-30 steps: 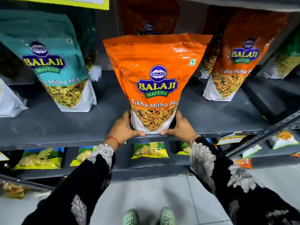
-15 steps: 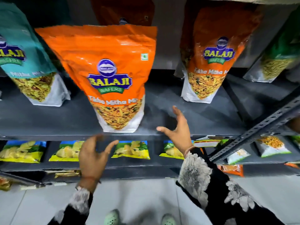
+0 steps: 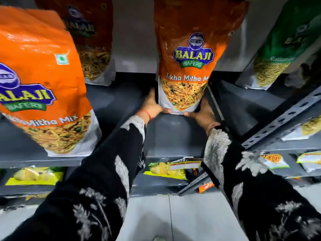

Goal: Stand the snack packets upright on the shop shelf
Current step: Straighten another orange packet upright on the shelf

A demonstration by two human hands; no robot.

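Note:
An orange Tikha Mitha Mix packet (image 3: 189, 54) stands upright deep on the grey shelf (image 3: 173, 136), in the middle of the view. My left hand (image 3: 152, 105) grips its lower left corner and my right hand (image 3: 202, 113) grips its lower right corner. A second orange packet (image 3: 40, 80) stands upright at the shelf's front left, with no hand on it. A third orange packet (image 3: 90, 40) stands behind it near the back wall.
A green packet (image 3: 281, 49) stands on the right beyond a slotted metal upright (image 3: 281, 126). Yellow chip packets (image 3: 166, 169) and small sachets (image 3: 274, 160) lie on the lower shelf. The tiled floor (image 3: 173, 218) is below.
Both hands left the front orange packet, moved right and deeper along the shelf, and closed on the base of the orange packet further back. The view shifted right.

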